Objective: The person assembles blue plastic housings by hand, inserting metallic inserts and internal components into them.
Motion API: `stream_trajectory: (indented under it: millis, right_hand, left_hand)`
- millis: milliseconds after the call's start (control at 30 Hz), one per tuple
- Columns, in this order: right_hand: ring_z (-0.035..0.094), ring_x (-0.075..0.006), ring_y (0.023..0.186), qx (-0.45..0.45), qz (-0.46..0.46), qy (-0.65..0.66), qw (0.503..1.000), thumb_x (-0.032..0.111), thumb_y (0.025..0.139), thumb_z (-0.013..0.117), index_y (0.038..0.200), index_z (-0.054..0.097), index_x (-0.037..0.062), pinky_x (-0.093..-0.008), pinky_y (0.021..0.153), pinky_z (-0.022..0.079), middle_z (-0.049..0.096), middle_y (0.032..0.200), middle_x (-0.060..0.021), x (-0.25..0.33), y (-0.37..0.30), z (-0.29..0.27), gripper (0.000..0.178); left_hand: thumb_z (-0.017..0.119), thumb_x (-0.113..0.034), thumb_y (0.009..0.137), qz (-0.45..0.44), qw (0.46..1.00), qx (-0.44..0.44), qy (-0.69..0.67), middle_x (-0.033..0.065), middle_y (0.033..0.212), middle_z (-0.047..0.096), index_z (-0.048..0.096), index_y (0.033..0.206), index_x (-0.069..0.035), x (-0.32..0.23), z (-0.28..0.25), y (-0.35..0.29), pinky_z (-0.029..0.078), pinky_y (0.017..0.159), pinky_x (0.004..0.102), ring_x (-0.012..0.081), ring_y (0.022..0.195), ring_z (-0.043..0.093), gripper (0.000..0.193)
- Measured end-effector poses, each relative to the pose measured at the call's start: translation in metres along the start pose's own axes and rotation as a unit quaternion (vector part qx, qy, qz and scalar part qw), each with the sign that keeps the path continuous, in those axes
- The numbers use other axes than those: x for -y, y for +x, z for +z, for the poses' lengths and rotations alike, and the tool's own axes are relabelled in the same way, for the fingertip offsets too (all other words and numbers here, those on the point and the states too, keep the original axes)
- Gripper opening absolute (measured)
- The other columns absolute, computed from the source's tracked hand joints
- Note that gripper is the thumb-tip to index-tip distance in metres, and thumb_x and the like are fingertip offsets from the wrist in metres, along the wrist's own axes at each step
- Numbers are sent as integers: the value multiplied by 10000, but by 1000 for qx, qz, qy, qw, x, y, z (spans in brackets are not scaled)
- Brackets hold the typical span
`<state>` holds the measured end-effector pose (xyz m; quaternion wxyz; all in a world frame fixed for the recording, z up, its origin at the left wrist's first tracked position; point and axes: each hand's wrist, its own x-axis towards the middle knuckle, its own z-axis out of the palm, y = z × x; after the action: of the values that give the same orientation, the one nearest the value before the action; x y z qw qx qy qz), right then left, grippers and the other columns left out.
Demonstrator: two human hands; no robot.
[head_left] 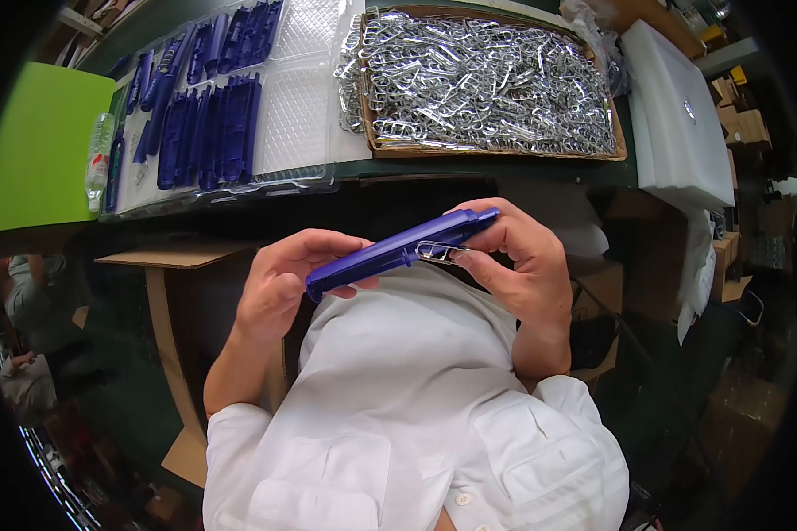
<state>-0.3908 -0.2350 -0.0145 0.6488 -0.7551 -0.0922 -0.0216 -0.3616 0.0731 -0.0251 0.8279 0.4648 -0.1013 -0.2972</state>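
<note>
A long, dark blue plastic housing [381,250] is held slantwise in front of my white shirt, its right end higher. My left hand [279,281] is closed round its lower left end, fingers behind and thumb at the near side. At the upper right end, my right hand [521,263] has its fingers along the housing. Between its thumb and forefinger it also pinches a shiny metal clip [436,253], a bent wire loop lying against the housing's near edge. Part of the clip is hidden by the thumb.
Beyond my hands, a clear plastic tray [303,97] bears several blue housings [208,133]. To its right stands a cardboard box [496,152] heaped with metal clips [487,84]. White foam sheets [677,106] stand far right; a clear bottle [98,164] and green board [40,150] are left.
</note>
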Motion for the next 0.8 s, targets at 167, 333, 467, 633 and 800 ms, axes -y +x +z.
stream_trajectory:
  millis: [167, 333, 467, 633, 800]
  right_hand:
    - [727, -153, 807, 69, -8, -88, 994, -93, 831, 783, 887, 694, -63, -261, 711, 581, 724, 1227, -180, 10, 11, -4, 110]
    - [732, -191, 924, -56, -49, -92, 993, -136, 855, 743, 1015, 714, -56, -272, 780, 587, 718, 1196, -160, 25, 14, -8, 181]
    - [709, -176, 874, -142, -72, -101, 982, -163, 854, 725, 1031, 731, -40, -249, 737, 561, 726, 1064, -152, 34, 1, -8, 216]
    - [688, -168, 852, -167, -92, -70, 979, -175, 841, 737, 1030, 744, -28, -249, 703, 542, 713, 1001, -145, 42, 1, -1, 240]
    - [637, -152, 876, -50, -113, -174, 977, -203, 842, 714, 1096, 755, -25, -227, 714, 481, 677, 1041, -130, 45, 7, -7, 313]
  left_hand:
    - [628, -162, 1057, -44, 918, 46, 390, 133, 1081, 720, 561, 1435, 55, -17, 28, 22, 581, 774, 286, 161, 845, 716, 441]
    - [503, -50, 1096, -86, 948, 34, 304, 69, 951, 668, 540, 1436, 10, 4, 39, 37, 546, 692, 280, 108, 740, 646, 347]
    - [472, -66, 1110, -141, 978, 14, 154, 61, 959, 658, 523, 1398, -4, 21, 40, 37, 552, 714, 271, 109, 732, 657, 298]
    - [464, -68, 1109, -161, 983, 18, 83, 127, 1024, 683, 495, 1379, -21, 33, 43, 41, 566, 729, 276, 163, 774, 710, 276]
    - [474, -74, 1104, -149, 985, 10, 83, 90, 999, 685, 504, 1340, -8, 36, 46, 44, 555, 715, 274, 120, 752, 680, 247]
